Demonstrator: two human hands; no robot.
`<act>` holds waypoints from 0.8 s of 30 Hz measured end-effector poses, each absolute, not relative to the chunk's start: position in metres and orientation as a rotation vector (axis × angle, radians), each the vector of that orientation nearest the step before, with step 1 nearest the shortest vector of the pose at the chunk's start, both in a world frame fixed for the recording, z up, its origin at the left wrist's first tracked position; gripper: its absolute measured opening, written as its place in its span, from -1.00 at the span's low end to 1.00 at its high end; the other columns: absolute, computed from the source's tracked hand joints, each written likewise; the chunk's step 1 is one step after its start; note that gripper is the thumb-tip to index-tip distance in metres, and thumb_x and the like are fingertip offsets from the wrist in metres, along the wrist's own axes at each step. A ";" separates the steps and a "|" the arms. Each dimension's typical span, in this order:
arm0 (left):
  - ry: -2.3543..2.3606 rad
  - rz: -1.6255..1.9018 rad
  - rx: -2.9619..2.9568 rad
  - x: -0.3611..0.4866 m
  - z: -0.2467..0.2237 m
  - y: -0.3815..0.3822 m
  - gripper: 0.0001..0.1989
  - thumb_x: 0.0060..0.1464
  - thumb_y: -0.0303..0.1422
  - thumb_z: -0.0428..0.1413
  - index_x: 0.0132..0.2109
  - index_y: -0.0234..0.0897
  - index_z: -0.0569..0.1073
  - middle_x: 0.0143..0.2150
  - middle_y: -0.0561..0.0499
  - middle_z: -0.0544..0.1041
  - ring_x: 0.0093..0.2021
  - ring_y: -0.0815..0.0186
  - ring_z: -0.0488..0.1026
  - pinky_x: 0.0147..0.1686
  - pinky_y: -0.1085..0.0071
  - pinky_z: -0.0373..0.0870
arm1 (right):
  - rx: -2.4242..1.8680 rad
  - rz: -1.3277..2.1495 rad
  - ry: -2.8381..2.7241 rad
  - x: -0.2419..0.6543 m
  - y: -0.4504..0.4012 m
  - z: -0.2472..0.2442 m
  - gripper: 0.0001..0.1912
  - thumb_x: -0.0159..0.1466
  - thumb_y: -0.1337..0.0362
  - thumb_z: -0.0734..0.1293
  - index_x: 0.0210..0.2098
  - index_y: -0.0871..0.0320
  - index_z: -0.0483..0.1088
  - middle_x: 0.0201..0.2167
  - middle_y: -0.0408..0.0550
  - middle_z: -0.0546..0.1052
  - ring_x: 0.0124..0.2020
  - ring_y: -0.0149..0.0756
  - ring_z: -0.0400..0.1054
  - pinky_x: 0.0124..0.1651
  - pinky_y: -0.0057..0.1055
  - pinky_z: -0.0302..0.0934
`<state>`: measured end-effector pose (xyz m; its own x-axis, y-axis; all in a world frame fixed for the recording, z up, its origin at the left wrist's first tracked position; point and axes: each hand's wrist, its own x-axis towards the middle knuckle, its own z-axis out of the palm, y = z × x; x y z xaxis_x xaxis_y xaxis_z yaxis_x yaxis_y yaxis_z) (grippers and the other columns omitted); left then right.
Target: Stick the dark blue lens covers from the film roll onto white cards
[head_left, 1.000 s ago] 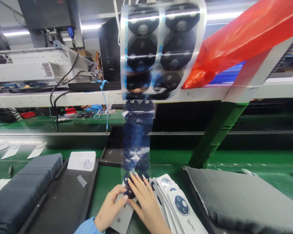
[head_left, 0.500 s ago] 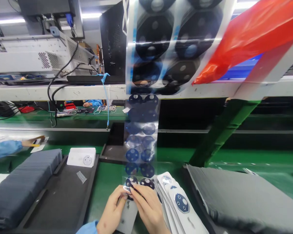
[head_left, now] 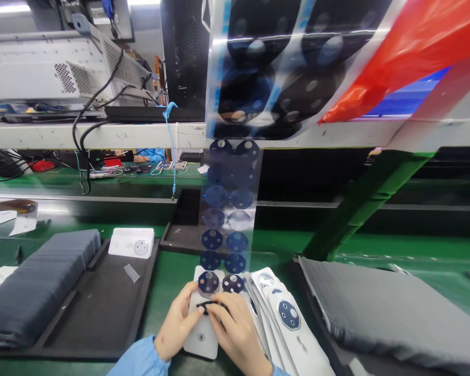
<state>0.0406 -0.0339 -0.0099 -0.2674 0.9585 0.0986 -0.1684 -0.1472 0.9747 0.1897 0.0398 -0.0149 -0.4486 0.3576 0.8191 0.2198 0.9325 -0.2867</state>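
A clear film strip (head_left: pixel 230 215) hangs in front of me, carrying two columns of dark blue, octagon-like stickers with round holes. Its lower end lies over the top of a white, rounded panel (head_left: pixel 201 338) like a phone back, which rests on the bench. Just below the strip's end, my left hand (head_left: pixel 177 322) and my right hand (head_left: pixel 239 329) pinch a dark sticker (head_left: pixel 206 305) between their fingertips. It appears nearly edge-on, above the panel. Right of my right hand lies a fanned stack of white panels (head_left: pixel 303 334); the top one bears a dark sticker with holes.
A black tray (head_left: pixel 97 308) on the left holds grey sleeves (head_left: pixel 43 292) and white panels (head_left: pixel 131 242). More grey sheets (head_left: pixel 391 313) fill a tray at right. Overhead are a white beam (head_left: pixel 141 128), large film and red plastic (head_left: pixel 415 57). A co-worker's hand (head_left: pixel 21 206) is at far left.
My hands have come down from the strip's end, and the dark sticker is now apart from it. More of the white panel shows. The co-worker's hand has shifted left.
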 end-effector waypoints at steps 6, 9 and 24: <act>1.402 1.561 0.967 0.027 -0.007 -0.030 -0.63 0.12 -0.19 0.17 0.04 -0.26 0.49 0.10 -0.18 0.51 0.12 -0.01 0.41 0.19 0.08 0.24 | -0.440 0.770 -2.136 0.194 0.035 -0.008 -0.85 0.23 0.42 0.33 -0.36 0.08 0.28 -0.36 -0.11 0.44 -0.32 -0.25 0.35 -0.26 -0.33 0.24; 1.552 1.591 0.985 0.025 -0.008 -0.027 -0.62 0.07 -0.16 0.20 -0.02 -0.26 0.52 0.08 -0.18 0.53 0.12 -0.01 0.41 0.18 0.09 0.25 | -0.469 1.257 -2.033 0.196 0.034 -0.004 -0.78 0.16 0.40 0.41 -0.39 0.07 0.26 -0.41 -0.19 0.38 -0.37 -0.31 0.31 -0.27 -0.38 0.21; 1.204 1.910 0.741 0.005 0.030 -0.044 -0.33 -0.04 -0.27 0.33 0.18 -0.18 0.26 -0.23 -0.04 0.60 -0.38 0.27 0.56 -0.41 0.46 0.49 | -0.679 1.865 -1.244 0.194 0.045 -0.005 -0.73 0.05 0.09 0.53 -0.42 0.08 0.44 -0.43 -0.15 0.40 -0.36 -0.29 0.29 -0.29 -0.40 0.20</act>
